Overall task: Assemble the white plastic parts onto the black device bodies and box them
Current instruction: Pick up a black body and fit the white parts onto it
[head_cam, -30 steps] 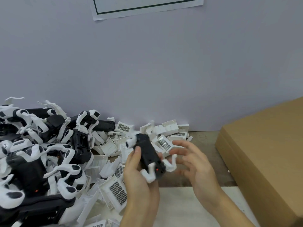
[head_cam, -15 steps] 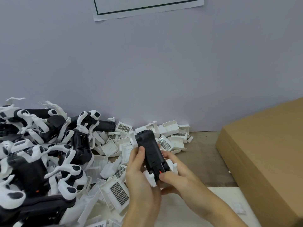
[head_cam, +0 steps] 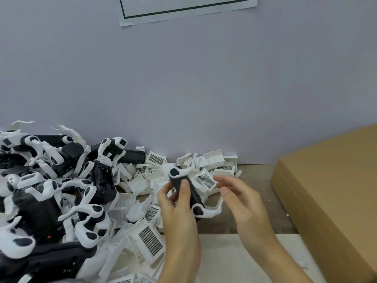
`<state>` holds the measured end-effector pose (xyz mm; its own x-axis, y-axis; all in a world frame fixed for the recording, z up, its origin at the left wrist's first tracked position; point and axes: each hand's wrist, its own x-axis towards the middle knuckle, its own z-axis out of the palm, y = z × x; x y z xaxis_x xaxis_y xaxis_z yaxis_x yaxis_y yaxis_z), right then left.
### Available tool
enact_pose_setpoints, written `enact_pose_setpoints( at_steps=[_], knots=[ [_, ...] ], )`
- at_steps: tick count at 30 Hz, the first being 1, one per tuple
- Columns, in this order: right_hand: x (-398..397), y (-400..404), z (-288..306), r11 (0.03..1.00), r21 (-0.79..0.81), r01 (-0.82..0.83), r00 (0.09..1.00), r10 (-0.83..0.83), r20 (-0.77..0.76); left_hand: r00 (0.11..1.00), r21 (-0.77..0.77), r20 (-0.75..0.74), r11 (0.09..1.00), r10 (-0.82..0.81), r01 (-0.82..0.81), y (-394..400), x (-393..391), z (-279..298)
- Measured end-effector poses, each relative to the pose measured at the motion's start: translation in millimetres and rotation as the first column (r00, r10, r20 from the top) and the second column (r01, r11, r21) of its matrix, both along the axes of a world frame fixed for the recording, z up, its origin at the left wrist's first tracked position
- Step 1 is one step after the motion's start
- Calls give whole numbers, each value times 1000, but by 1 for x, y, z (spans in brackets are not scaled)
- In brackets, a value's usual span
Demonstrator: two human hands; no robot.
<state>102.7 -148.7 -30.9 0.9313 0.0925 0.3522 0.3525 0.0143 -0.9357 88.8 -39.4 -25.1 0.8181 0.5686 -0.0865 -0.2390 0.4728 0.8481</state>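
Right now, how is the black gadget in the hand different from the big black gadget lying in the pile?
The small black device with white curved arms is gripped by the left hand and lifted off the table; the larger black device body lies in the pile, touched by no hand. The held one looks slimmer, the piled one wider. Both are black plastic with white parts beside them.

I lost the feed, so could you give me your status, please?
Left hand grips black device body; right hand open beside it. Cardboard box shut.
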Motion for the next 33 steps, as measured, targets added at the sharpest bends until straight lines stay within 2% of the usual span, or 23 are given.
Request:
enact_pose_setpoints(
  at_steps=[3, 6, 8, 11, 14, 17, 19, 22, 25, 27, 30, 33],
  knots=[
    [-2, 4, 1, 991, -131, -10, 1000, 14, 28, 988, 7, 19, 988, -156, 156, -4, -2, 1],
    [5, 3, -5, 987, -144, 71, 997, -76, -29, 968, 131, -4, 960, -251, 249, -6, -4, 0],
    [10, -4, -3, 993, -22, 118, 991, -119, -54, 963, 191, 6, 945, -270, 264, -6, -2, -2],
    [15, -13, -3, 987, 148, 55, 990, -34, -138, 969, 270, -42, 931, -243, 245, -5, 1, -6],
    [14, -14, -3, 956, 283, -73, 974, 130, -188, 966, 292, -96, 921, -241, 259, -6, 0, -5],
    [10, -12, -1, 896, 364, -256, 919, 342, -195, 931, 210, -90, 907, -355, 366, -5, -4, -1],
    [7, -8, 0, 916, 260, -304, 912, 359, -198, 930, 131, -67, 920, -363, 368, -2, -5, 1],
    [5, -2, -1, 984, 47, -170, 970, 176, -166, 958, 69, -34, 956, -285, 286, 2, -5, 3],
    [7, -1, -4, 999, -39, 2, 989, -8, -147, 991, 43, -6, 990, -134, 134, 8, -4, 7],
    [7, 0, -9, 984, -170, 46, 994, -62, -94, 1000, -26, -5, 1000, 14, -14, 17, -2, 10],
    [2, 12, -17, 902, -430, -45, 999, 51, 2, 977, -37, -28, 976, 213, -214, 34, -4, 16],
    [-3, 24, -23, 793, -590, -153, 972, 228, 54, 956, -50, -38, 955, 292, -293, 44, -10, 21]
  ],
)
